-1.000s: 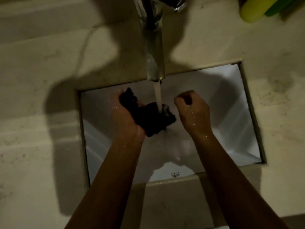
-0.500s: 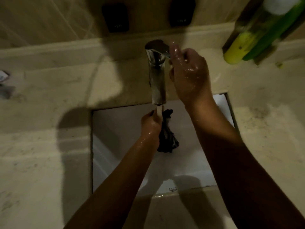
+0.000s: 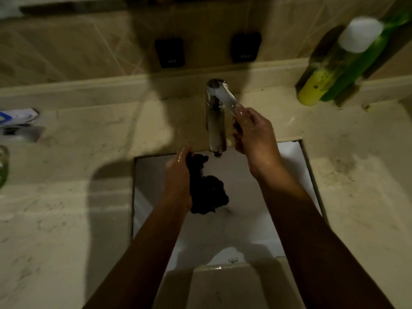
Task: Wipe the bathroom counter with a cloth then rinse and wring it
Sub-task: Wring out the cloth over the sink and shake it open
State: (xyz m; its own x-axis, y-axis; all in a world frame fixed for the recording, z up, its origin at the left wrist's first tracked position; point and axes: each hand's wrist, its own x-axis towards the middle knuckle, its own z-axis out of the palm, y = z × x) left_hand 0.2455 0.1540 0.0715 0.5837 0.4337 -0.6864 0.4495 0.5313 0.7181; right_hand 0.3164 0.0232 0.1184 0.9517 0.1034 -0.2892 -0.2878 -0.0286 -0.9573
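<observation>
A dark wet cloth point(image 3: 206, 190) hangs bunched over the white sink basin point(image 3: 289, 166), and my left hand point(image 3: 178, 175) grips its upper end just left of the spout. My right hand point(image 3: 252, 134) is wet and holds the tip of the chrome faucet's lever handle point(image 3: 225, 97), which points toward the right front. No water stream shows under the spout of the faucet point(image 3: 216, 130). The beige marble counter point(image 3: 66, 197) surrounds the basin.
A green-yellow bottle point(image 3: 341, 70) with a white cap stands at the back right of the counter. A blue-white packet point(image 3: 16, 117) and a glass item point(image 3: 3, 166) sit at the left edge. Two dark tags point(image 3: 170, 53) hang on the tiled wall.
My right hand left the cloth and went up to the faucet lever. The water stream seen a second ago is gone. My left hand alone keeps the cloth, now hanging lower.
</observation>
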